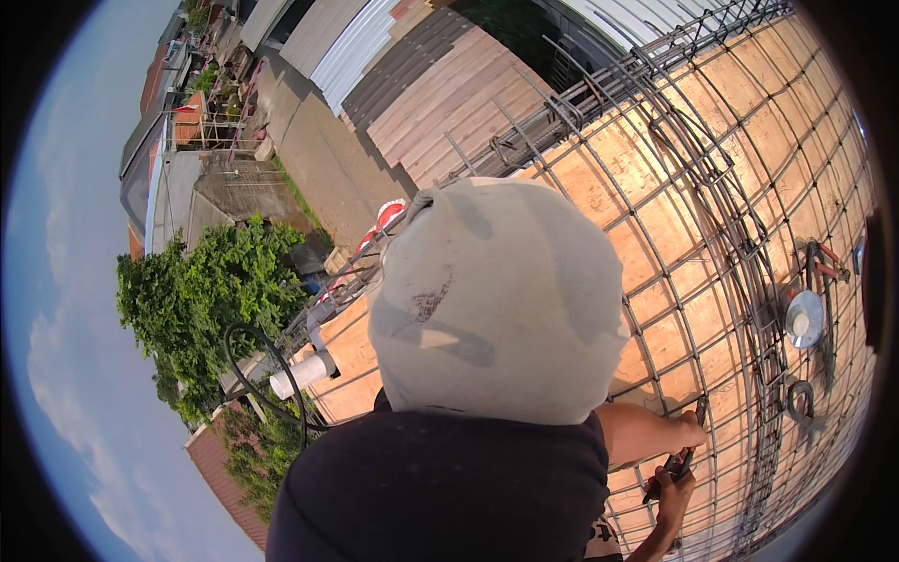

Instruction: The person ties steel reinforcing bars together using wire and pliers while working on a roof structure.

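Observation:
Neither of my hands shows in the head view. Very close to me is another person, seen from above and behind, with a pale beige cloth-covered head and a dark shirt. That person's two bare hands are at a mesh of steel reinforcing bars over a plywood deck. One hand is closed near a bar, with a small dark piece at its fingers. Below it, the other hand grips a dark hand tool that looks like pliers. Its working end is too small to make out.
A bundle of long bars crosses the mesh. On it lie a round pale metal dish, a reddish-handled tool and a dark coil. At the deck's edge are a white pipe and black hose. Stacked planks lie below.

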Demonstrator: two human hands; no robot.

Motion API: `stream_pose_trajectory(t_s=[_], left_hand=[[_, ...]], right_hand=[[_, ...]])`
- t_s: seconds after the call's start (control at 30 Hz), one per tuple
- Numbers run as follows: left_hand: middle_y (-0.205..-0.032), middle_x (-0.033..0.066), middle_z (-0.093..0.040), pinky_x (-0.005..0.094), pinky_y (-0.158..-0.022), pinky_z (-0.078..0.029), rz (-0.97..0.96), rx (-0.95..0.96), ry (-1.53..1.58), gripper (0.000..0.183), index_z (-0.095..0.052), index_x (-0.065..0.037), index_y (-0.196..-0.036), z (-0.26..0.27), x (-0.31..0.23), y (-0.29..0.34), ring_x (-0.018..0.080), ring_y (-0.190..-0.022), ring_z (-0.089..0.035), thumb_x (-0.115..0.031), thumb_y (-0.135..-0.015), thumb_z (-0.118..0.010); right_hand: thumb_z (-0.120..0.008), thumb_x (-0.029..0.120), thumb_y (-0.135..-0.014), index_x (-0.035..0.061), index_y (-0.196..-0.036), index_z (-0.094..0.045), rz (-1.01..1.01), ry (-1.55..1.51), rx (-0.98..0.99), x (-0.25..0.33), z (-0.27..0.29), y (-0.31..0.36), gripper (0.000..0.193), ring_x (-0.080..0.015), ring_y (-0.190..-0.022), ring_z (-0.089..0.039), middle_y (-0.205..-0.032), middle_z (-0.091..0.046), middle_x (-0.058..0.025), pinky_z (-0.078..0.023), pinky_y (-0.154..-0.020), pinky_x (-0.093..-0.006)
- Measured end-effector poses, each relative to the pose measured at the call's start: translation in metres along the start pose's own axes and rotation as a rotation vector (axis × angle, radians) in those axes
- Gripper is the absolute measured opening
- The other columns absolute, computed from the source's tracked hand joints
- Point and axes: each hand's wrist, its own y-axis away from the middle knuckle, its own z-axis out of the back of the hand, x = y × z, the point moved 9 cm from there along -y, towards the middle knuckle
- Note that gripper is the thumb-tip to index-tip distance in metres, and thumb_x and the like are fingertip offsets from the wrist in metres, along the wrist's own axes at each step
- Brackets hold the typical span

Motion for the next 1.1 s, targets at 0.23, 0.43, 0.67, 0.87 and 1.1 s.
stream_pose_trajectory(t_s=[0.23, 0.43, 0.67, 0.87, 1.1], left_hand=[[-0.080, 0.0201, -0.061, 0.0462, -0.046, -0.055, -0.015, 0.109, 0.103, 0.019, -0.050, 0.002, -0.092, -0.007, 0.006, -0.004, 0.0294, -0.061, -0.065, -0.005, -0.079, -0.062], [-0.081, 0.0214, -0.062, 0.0476, -0.047, -0.056, 0.039, 0.189, 0.162, 0.020, -0.051, 0.004, -0.094, -0.006, 0.002, 0.001, 0.0312, -0.063, -0.066, -0.005, -0.080, -0.062], [-0.082, 0.0230, -0.062, 0.0493, -0.049, -0.057, 0.053, 0.237, 0.122, 0.022, -0.051, 0.005, -0.096, -0.001, -0.006, 0.011, 0.0332, -0.066, -0.067, -0.006, -0.080, -0.061], [-0.082, 0.0243, -0.063, 0.0507, -0.050, -0.058, 0.043, 0.267, 0.001, 0.023, -0.051, 0.006, -0.097, 0.001, -0.016, 0.025, 0.0350, -0.068, -0.068, -0.006, -0.080, -0.060], [-0.088, 0.0269, -0.064, 0.0517, -0.057, -0.058, 0.014, 0.278, -0.030, 0.028, -0.052, 0.008, -0.102, 0.008, -0.016, 0.023, 0.0371, -0.077, -0.069, -0.009, -0.081, -0.060]], right_hand=[[-0.064, 0.031, -0.095, 0.0124, -0.112, -0.056, -0.217, -1.003, 0.197, -0.043, -0.041, 0.001, 0.026, -0.0122, -0.058, -0.053, -0.072, -0.055, -0.0014, -0.045, -0.052, -0.0287], [-0.065, 0.030, -0.095, 0.0155, -0.101, -0.056, -0.281, -0.784, 0.211, -0.045, -0.021, 0.000, 0.018, -0.0081, -0.050, -0.039, -0.067, -0.044, 0.0045, -0.037, -0.045, -0.0272], [-0.065, 0.028, -0.094, 0.0149, -0.100, -0.056, -0.391, -0.780, 0.277, -0.041, -0.002, 0.003, 0.017, -0.0080, -0.049, -0.038, -0.066, -0.045, 0.0042, -0.036, -0.044, -0.0270], [-0.065, 0.029, -0.093, 0.0151, -0.099, -0.056, -0.380, -0.724, 0.190, -0.035, -0.010, 0.005, 0.018, -0.0089, -0.049, -0.039, -0.066, -0.045, 0.0041, -0.037, -0.043, -0.0262], [-0.064, 0.028, -0.093, 0.0135, -0.100, -0.053, -0.326, -0.650, 0.075, -0.028, -0.013, 0.005, 0.020, -0.0086, -0.050, -0.040, -0.065, -0.042, 0.0037, -0.038, -0.041, -0.0265]])
